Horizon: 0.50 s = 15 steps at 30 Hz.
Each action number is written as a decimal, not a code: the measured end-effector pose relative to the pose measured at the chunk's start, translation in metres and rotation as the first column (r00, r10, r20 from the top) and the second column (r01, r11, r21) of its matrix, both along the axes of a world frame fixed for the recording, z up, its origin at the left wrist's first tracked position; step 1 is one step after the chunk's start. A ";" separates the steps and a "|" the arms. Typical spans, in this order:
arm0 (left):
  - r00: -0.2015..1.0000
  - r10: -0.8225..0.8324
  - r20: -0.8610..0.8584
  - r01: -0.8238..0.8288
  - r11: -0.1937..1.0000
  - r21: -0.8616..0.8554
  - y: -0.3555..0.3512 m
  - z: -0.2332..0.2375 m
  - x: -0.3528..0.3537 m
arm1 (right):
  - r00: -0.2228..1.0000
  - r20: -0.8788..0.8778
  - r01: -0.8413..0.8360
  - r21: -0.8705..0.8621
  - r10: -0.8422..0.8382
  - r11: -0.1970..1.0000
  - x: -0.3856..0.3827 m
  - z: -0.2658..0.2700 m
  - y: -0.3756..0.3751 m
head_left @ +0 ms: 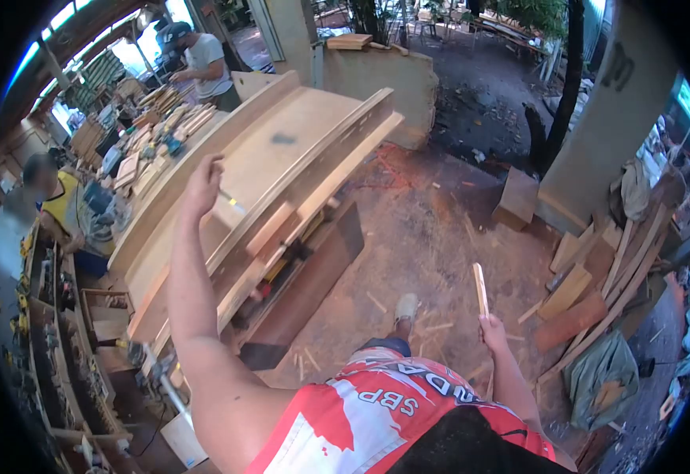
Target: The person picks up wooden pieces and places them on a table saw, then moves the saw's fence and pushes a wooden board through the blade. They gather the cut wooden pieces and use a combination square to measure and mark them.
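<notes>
Gripping a slim wooden strip [481, 291] in the right hand [493, 332], at four o'clock, with fingers wrapped round its lower end and the free tip pointing up toward twelve. Bending that arm slightly, low beside the body. Reaching out with the left hand [203, 188] near ten o'clock, arm raised, over a large curved wooden frame [321, 110] with tall rims; fingers loosely bent, relaxed. Cannot tell whether touching the frame. Just beside that hand, a thin item [233, 202] with a yellow band, too small to name.

Along the frame's near side, toward nine, a wooden block [272, 229]; below it, a dark brown board [305, 294]. Underfoot, a dusty floor [424, 229] strewn with wood scraps, and one shoe [406, 306] at five o'clock.

At ten, beyond the frame, a table heaped with wood pieces [173, 126]; at eleven, a person [205, 63] in a cap and pale shirt. At nine, another person [60, 197] in a yellow top. Around three and four, leaning planks [633, 265] and a crumpled green tarp [598, 375]. At two, a concrete pillar [618, 110]; at one, an outdoor yard [483, 87].
</notes>
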<state>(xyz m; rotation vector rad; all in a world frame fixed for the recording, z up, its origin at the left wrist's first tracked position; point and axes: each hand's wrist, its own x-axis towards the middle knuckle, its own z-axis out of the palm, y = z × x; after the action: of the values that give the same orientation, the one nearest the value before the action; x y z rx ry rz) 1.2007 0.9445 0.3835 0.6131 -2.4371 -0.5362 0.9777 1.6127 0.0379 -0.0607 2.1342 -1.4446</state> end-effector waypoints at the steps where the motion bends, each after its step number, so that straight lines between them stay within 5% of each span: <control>1: 0.998 -0.069 0.002 0.069 0.997 0.021 0.006 0.002 -0.047 | 1.000 -0.010 0.028 0.059 -0.027 0.998 -0.021 0.003 0.009; 3: 0.961 -0.276 -0.018 0.276 0.953 0.129 -0.001 -0.007 -0.143 | 0.987 -0.159 0.045 0.254 -0.004 0.966 -0.083 -0.066 0.061; 5: 0.912 -0.392 0.122 0.372 0.915 0.158 0.009 -0.002 -0.231 | 0.978 -0.039 0.201 0.410 -0.203 0.890 -0.105 -0.044 0.093; 6: 0.890 -0.428 0.159 0.412 0.903 0.122 0.014 0.001 -0.271 | 0.910 -0.373 0.006 0.450 0.182 0.893 -0.124 -0.098 0.152; 8: 0.862 -0.461 0.209 0.453 0.887 0.087 0.013 0.011 -0.340 | 0.953 -0.050 0.271 0.588 -0.300 0.762 -0.147 -0.101 0.177; 10: 0.838 -0.492 0.235 0.495 0.867 0.050 0.008 0.017 -0.400 | 0.904 0.043 0.334 0.550 -0.426 0.765 -0.159 -0.085 0.184; 11: 0.841 -0.485 0.241 0.486 0.872 0.058 0.007 0.020 -0.425 | 0.940 -0.182 0.340 0.545 -0.288 0.766 -0.169 -0.102 0.188; 13: 0.851 -0.498 0.168 0.489 0.867 0.093 -0.003 0.028 -0.474 | 0.790 -0.610 0.414 0.603 0.059 0.681 -0.190 -0.171 0.223; 15: 0.875 -0.475 0.089 0.472 0.880 0.058 -0.027 0.019 -0.525 | 0.871 -0.484 0.372 0.540 -0.083 0.755 -0.260 -0.186 0.197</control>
<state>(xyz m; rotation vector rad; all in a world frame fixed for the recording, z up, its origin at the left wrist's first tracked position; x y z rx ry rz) 0.6758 0.9175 0.4028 0.0395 -2.6856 -0.7570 0.7180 1.8092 -0.1483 0.1571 2.9956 -0.8076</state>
